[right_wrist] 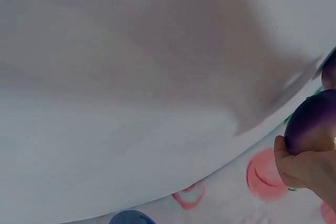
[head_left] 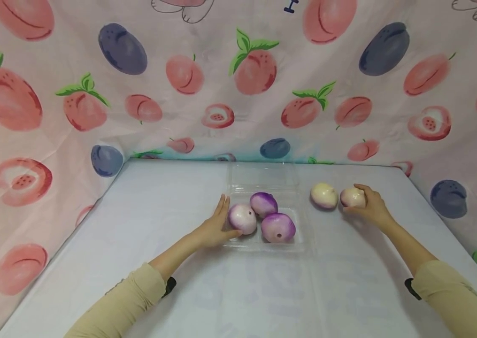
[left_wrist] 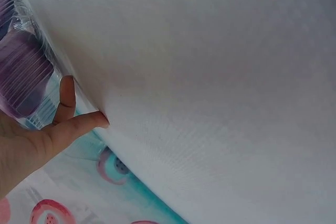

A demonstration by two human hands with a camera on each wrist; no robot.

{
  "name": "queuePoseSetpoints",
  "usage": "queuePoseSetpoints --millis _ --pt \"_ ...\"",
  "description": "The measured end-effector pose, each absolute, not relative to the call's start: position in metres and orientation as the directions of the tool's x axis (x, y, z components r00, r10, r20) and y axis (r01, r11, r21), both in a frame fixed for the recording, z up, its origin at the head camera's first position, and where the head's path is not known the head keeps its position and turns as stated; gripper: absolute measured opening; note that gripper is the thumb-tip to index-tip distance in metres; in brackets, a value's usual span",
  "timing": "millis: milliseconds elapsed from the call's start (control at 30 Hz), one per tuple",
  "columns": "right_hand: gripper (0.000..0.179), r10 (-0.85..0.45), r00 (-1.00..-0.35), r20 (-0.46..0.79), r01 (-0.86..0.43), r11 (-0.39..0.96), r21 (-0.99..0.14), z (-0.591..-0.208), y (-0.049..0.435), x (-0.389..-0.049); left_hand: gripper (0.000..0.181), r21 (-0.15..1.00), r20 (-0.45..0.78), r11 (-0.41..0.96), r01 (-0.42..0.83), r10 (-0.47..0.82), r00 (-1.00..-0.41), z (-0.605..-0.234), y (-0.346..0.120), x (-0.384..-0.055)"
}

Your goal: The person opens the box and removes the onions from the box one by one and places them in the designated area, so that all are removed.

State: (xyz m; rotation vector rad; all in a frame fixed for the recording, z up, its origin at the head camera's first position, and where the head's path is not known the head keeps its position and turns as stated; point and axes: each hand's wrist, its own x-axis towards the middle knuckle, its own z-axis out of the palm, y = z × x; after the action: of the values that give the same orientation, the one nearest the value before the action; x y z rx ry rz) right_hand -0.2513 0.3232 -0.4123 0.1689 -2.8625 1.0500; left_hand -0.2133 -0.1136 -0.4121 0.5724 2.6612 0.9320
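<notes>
Showing cut-off lettering (head_left: 291,6), the head view has the right hand (head_left: 375,206) pinching the rightmost onion (head_left: 351,198), beyond a clear box (head_left: 259,246). Left wrist: left hand (left_wrist: 39,144) splayed beside the box. Right wrist: fingers (right_wrist: 282,150) against the onion.

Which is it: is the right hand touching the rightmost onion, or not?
Touching. The right wrist view shows the right hand curled against the rightmost onion, no gap between them.
</notes>
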Motion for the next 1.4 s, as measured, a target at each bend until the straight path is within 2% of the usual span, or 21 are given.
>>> queuePoseSetpoints --millis 600,1133,1400 --pt "0.084 -0.019 -0.993 0.118 -0.091 0.761 -0.643 -0.418 0.32 -0.273 0.1 0.646 -0.105 0.709 0.281 0.448 -0.888 -0.417 -0.114 -0.216" --pt "0.087 -0.007 -1.0 0.011 -0.012 0.825 -0.565 -0.414 0.315 -0.276 0.1 0.638 -0.096 0.717 0.28 0.435 -0.895 -0.421 -0.114 -0.215" --pt "0.088 -0.029 -0.999 0.046 -0.049 0.843 -0.535 -0.41 0.316 -0.282 0.1 0.64 -0.09 0.712 0.289 0.443 -0.892 -0.418 -0.113 -0.215"
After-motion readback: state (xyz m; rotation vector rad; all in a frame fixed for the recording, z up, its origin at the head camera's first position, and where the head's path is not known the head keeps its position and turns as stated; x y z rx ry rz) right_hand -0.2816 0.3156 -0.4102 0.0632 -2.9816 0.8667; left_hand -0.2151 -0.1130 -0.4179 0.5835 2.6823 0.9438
